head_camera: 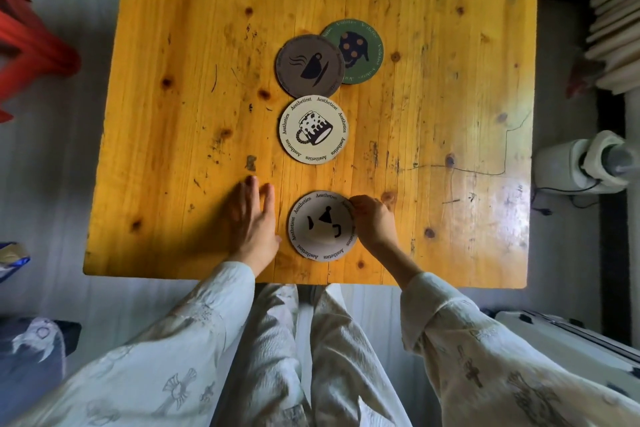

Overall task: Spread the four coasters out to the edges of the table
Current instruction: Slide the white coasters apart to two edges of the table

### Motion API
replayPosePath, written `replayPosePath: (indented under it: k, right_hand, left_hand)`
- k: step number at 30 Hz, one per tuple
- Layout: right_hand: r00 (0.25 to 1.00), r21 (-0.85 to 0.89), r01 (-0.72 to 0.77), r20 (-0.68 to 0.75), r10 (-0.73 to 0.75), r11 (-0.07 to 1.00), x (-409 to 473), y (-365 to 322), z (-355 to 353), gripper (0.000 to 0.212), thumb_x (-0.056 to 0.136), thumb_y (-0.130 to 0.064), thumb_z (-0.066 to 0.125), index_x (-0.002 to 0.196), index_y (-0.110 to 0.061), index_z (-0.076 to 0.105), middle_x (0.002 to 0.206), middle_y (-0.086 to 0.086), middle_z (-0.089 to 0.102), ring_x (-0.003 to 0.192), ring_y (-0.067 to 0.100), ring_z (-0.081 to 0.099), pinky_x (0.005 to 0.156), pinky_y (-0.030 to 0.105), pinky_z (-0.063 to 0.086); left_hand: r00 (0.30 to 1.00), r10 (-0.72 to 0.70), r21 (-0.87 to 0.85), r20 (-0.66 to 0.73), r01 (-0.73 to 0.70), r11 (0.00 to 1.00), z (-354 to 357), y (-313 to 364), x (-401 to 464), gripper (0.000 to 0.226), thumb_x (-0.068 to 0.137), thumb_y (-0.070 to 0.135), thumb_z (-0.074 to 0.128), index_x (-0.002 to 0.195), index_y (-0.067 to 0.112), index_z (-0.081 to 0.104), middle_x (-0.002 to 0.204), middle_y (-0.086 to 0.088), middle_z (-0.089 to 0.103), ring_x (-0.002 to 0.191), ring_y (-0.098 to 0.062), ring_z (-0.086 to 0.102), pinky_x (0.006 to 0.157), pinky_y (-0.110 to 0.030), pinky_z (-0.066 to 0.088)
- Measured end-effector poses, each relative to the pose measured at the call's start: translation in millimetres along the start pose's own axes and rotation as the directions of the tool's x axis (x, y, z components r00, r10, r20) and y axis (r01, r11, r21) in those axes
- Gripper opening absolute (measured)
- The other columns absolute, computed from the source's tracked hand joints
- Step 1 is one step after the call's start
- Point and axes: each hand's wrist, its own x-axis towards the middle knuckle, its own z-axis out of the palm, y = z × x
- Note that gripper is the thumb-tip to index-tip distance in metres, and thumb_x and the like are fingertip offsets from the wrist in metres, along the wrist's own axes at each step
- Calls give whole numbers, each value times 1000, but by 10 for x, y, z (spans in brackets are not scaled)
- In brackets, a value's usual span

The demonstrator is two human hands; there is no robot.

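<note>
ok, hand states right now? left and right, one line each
Left hand: open, flat on the table, holding nothing.
Right hand: fingers pinched on the right rim of the teapot coaster, near the table's near edge.

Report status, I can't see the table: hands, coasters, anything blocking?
Right hand pinching nearest coaster; left hand flat beside it. Three coasters mid-table, brown coaster overlapping green coaster. Nothing blocking.
</note>
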Motion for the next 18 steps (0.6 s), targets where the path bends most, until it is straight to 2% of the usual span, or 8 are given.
replayPosePath:
  k: [2, 5, 9, 12, 15, 17, 18]
  right_hand:
    - [1000, 13, 9, 0, -9, 1000, -31, 5, 2, 29, 91, -16, 51, 117, -7, 61, 114, 21, 63, 99, 35, 62, 85, 48, 55]
    - [1000, -9, -12, -4, 12, 1000, -75, 39, 9, 31, 93, -12, 46, 122, -11, 57, 117, 20, 58, 103, 36, 58, 90, 43, 51]
    - [998, -15, -53, 30, 54, 998, -137, 67, 27, 36, 95, -9, 40, 128, -12, 53, 121, 20, 54, 107, 36, 54, 90, 39, 49]
    - [995, 15, -91, 46, 90, 996, -166, 72, 26, 37, 95, -7, 40, 130, -13, 51, 123, 22, 49, 107, 38, 55, 95, 44, 51]
    - [993, 40, -110, 51, 108, 993, -203, 84, 29, 38, 94, -5, 39, 130, -13, 51, 123, 23, 47, 108, 39, 55, 95, 45, 51]
    - [992, 40, -120, 40, 118, 992, -224, 114, 45, 39, 94, -5, 39, 130, -13, 51, 122, 22, 48, 109, 38, 55, 86, 35, 56]
    - [991, 42, -130, 40, 129, 991, -235, 128, 54, 39, 94, -6, 39, 130, -14, 51, 120, 21, 48, 109, 37, 55, 73, 22, 57]
  left_hand:
    - [995, 69, -77, -65, -74, 994, 66, 96, -78, 85, 76, -1, 61, 143, 14, 10, 154, -11, 5, 140, -33, 8, 114, -50, 22]
    - [985, 148, -154, -87, -160, 975, 133, 227, -148, 79, 79, -4, 52, 143, 14, 9, 147, -11, 21, 131, -29, 24, 105, -42, 33]
    - [993, 111, -337, 40, -92, 937, 141, 359, -186, 81, 82, -5, 45, 143, 23, 0, 149, -4, 8, 136, -24, 17, 98, -31, 36]
    - [994, 80, -418, 74, -42, 908, 115, 383, -221, 80, 82, -9, 42, 143, 23, 2, 151, -4, 5, 139, -26, 11, 107, -38, 36]
    - [994, 81, -474, 75, -36, 880, 106, 371, -286, 80, 81, -12, 41, 143, 22, 4, 152, -4, 8, 140, -26, 8, 111, -43, 29]
    - [993, 89, -495, 71, -43, 868, 122, 359, -330, 78, 81, -13, 40, 143, 21, 7, 151, -5, 9, 141, -25, 8, 113, -43, 24]
    - [993, 91, -503, 74, -42, 863, 135, 353, -350, 78, 81, -14, 40, 143, 20, 8, 151, -6, 10, 141, -25, 8, 114, -43, 23]
